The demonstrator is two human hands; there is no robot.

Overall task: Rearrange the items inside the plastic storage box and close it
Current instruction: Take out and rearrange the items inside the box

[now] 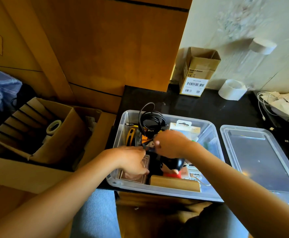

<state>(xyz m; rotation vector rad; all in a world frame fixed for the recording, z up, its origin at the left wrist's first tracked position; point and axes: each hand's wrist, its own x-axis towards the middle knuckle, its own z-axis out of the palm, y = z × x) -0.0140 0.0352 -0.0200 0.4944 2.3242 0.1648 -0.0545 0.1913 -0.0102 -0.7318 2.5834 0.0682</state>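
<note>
The clear plastic storage box stands open on a black counter, its clear lid lying flat to the right. Inside are a coiled black cable, a yellow tool, a carded packet, a brown framed box, a wooden block and a black-and-red figure. Both hands reach into the box's middle. My left hand and my right hand both pinch a small dark item between them; what it is I cannot tell.
An open cardboard box with dividers and a tape roll sits at the left. A small carton, a white tape roll and white cables lie at the back of the counter. A wooden cabinet rises behind.
</note>
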